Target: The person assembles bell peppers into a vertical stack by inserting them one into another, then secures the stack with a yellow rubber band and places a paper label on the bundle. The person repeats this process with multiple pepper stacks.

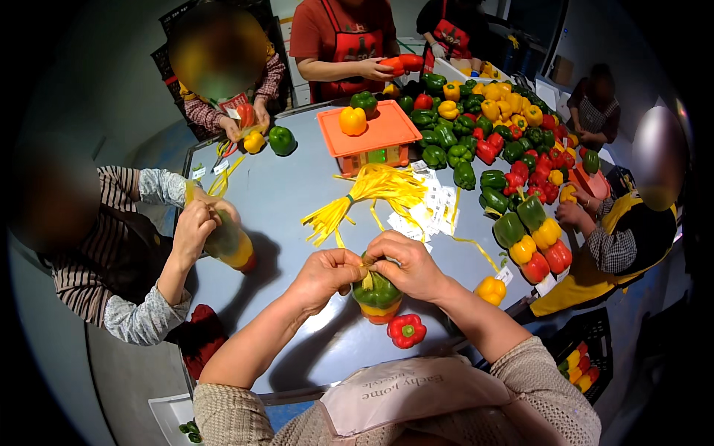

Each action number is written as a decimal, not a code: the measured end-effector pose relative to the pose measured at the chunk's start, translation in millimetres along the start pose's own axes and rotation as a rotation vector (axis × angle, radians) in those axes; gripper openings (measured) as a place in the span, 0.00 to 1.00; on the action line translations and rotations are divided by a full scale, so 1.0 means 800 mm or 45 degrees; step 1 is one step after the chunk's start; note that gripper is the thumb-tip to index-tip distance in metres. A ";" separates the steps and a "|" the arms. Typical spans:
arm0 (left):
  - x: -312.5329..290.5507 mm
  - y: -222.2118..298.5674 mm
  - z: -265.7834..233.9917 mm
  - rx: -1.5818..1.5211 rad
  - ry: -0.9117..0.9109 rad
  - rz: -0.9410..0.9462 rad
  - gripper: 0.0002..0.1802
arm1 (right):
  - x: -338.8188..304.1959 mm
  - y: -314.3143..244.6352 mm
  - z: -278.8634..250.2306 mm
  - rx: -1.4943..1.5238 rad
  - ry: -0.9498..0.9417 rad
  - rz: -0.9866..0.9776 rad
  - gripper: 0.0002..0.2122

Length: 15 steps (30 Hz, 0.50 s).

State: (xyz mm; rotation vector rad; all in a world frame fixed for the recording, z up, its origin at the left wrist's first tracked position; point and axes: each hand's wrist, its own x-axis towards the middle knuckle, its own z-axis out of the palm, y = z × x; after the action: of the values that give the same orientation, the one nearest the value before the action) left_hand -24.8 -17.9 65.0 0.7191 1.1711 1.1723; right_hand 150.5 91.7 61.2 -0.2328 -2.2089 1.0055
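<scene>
In front of me stands a stack of bell peppers (pixel 377 295), green on top with yellow and orange-red below, in a thin yellow net-like bag (pixel 367 279). Both my hands meet above it. My left hand (pixel 327 273) is closed, thumb and fingers pinching the gathered yellow top. My right hand (pixel 405 264) pinches the same top from the other side. The exact crossing of the material is hidden by my fingers. A loose red pepper (pixel 407 331) lies just right of the stack. Beyond my hands rests a tied bundle of yellow strips (pixel 364 199).
White labels (pixel 428 208) lie beside the bundle. Behind are an orange-topped scale (pixel 370 126) bearing two peppers and a large mixed pepper pile (pixel 491 126). Packed peppers (pixel 532 239) and a yellow pepper (pixel 491 291) sit to the right. Co-workers surround the table (pixel 282 186).
</scene>
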 end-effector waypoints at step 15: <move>0.002 -0.015 0.004 0.239 0.068 0.198 0.01 | 0.008 0.003 0.003 -0.082 -0.048 -0.020 0.06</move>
State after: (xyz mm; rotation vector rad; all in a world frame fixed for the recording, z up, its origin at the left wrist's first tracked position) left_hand -18.2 -19.2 54.5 0.9397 1.2998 1.2269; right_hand 144.1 94.9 61.4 -0.2274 -2.2761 0.9384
